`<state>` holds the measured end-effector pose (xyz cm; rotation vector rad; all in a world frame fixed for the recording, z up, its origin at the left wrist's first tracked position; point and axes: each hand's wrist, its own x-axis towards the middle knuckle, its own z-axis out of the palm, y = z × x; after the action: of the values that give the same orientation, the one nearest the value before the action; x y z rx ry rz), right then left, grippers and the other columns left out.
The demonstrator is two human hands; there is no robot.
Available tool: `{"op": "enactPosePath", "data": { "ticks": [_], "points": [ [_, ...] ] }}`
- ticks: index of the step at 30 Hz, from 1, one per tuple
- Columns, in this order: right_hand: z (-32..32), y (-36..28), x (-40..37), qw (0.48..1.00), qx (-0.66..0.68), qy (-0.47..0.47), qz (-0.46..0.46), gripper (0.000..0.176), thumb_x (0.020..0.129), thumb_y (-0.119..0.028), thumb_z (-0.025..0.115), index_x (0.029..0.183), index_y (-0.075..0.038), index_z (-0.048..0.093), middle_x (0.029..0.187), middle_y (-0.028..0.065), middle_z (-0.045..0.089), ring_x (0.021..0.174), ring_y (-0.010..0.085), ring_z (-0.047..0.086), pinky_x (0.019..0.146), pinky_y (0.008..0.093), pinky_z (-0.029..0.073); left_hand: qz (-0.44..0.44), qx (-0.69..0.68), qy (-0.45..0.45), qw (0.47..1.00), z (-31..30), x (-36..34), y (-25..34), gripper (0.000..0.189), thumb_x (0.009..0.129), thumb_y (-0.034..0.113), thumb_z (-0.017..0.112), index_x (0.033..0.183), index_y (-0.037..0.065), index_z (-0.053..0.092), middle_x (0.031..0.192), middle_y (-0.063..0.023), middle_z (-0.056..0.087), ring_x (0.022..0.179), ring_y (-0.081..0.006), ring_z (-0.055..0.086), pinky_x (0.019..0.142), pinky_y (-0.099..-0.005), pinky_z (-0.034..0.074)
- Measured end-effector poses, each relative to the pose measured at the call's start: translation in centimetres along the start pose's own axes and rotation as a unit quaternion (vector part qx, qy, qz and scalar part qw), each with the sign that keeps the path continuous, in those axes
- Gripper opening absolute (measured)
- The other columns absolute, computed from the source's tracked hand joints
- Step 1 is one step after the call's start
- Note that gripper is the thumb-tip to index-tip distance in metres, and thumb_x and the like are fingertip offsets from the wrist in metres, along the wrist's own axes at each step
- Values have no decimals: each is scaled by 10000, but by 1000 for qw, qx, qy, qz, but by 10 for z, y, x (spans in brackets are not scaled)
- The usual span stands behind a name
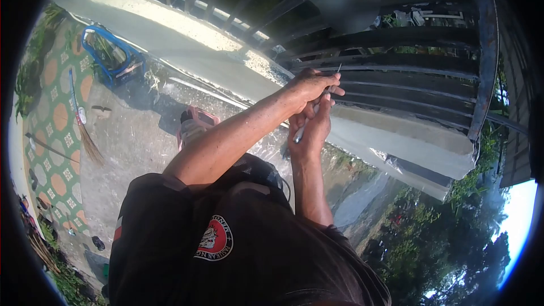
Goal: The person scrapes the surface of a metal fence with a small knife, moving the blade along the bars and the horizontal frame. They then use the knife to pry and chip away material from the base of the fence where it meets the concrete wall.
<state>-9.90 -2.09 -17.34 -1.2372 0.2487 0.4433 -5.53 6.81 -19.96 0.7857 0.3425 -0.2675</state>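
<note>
1. Left hand [311, 88]: grip closed over the upper part of a thin metal tool [298, 135].
2. Right hand [313, 130]: grip closed on its lower part.
3. Tool held raised, just beside the dark gate bars [408, 62].

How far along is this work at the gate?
Done: hard to say. The gate bars look evenly dark, with no finished patch to tell apart. In hand: the left hand and right hand grip a thin tool, its tip at one bar. Left: unclear at the gate; a broom lies among scraps on the ground, so sweeping seems undone.
</note>
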Motion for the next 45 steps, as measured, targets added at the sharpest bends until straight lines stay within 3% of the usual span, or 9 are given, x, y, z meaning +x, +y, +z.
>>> {"op": "enactPosePath", "data": {
  "ticks": [9, 12, 16, 20, 22, 27, 34, 39, 45],
  "points": [
    [-1, 13, 2, 1000, -9, 2, 4, 258, 1008, -400, 462, 909, -165, 501, 657, -38, 508, 488, 73, 429, 417, 219, 329, -12, -12, -28, 999, -7, 2, -5, 481, 954, 451, 568, 1221, 51, 586, 1096, -75, 703, 892, -163, 638, 589, -323, 536],
    [-11, 34, 27, 999, 15, 7, 36, 267, 1005, -409, 461, 903, -165, 497, 643, -39, 503, 511, 73, 437, 434, 219, 339, -44, -11, 24, 999, -23, 21, -16, 484, 959, 444, 560, 1218, 36, 585, 1090, -75, 703, 893, -167, 639, 589, -328, 537],
    [4, 33, 19, 999, 15, 23, 30, 268, 1011, -408, 446, 917, -162, 492, 626, -44, 470, 484, 73, 416, 419, 219, 328, -29, 1, 1, 1000, -26, 10, -7, 496, 949, 448, 577, 1219, 32, 583, 1070, -60, 711, 809, -132, 639, 419, -283, 469],
    [-3, 27, 13, 999, 3, 34, 39, 284, 1009, -423, 452, 915, -158, 489, 616, -51, 453, 487, 61, 414, 423, 212, 322, -8, -36, -24, 999, -19, 10, -14, 513, 951, 454, 569, 1220, 16, 578, 1094, -74, 704, 833, -166, 642, 471, -308, 510],
    [-12, 47, 32, 998, 8, 17, 62, 280, 1003, -421, 469, 906, -159, 497, 623, -56, 478, 488, 55, 411, 428, 206, 322, -42, -15, 42, 998, -36, 26, -31, 513, 957, 451, 557, 1226, 14, 567, 1105, -83, 699, 853, -183, 644, 516, -302, 529],
    [-3, 31, 9, 999, -22, 13, 22, 294, 1008, -408, 457, 902, -139, 508, 655, -40, 526, 498, 47, 427, 441, 220, 332, -15, -3, 1, 1000, -28, 5, -23, 434, 984, 410, 520, 1193, 34, 582, 1058, -72, 714, 744, -124, 645, 513, -272, 503],
    [-26, 8, 23, 986, -148, 6, 74, 155, 1004, -215, 408, 955, -91, 487, 686, -8, 477, 503, 103, 468, 437, 245, 377, 86, 9, 73, 994, -21, 31, -49, 361, 1019, 281, 459, 1147, -34, 580, 977, -123, 718, 715, -142, 670, 545, -251, 529],
    [-25, -7, 24, 980, -169, -31, 101, 108, 948, -139, 464, 1040, -86, 483, 726, 11, 533, 560, 111, 540, 464, 246, 418, 55, 49, 83, 994, -21, 37, -43, 311, 1021, 262, 443, 1082, -5, 590, 985, -97, 720, 733, -150, 661, 595, -262, 536],
    [-23, 1, 39, 973, -209, -27, 91, 84, 943, -134, 436, 979, -66, 469, 651, 25, 502, 421, 138, 476, 380, 251, 398, 24, -5, 71, 997, -29, 41, -41, 279, 1012, 269, 469, 1064, 16, 577, 970, -104, 716, 795, -158, 658, 675, -287, 548]
  ]
}}
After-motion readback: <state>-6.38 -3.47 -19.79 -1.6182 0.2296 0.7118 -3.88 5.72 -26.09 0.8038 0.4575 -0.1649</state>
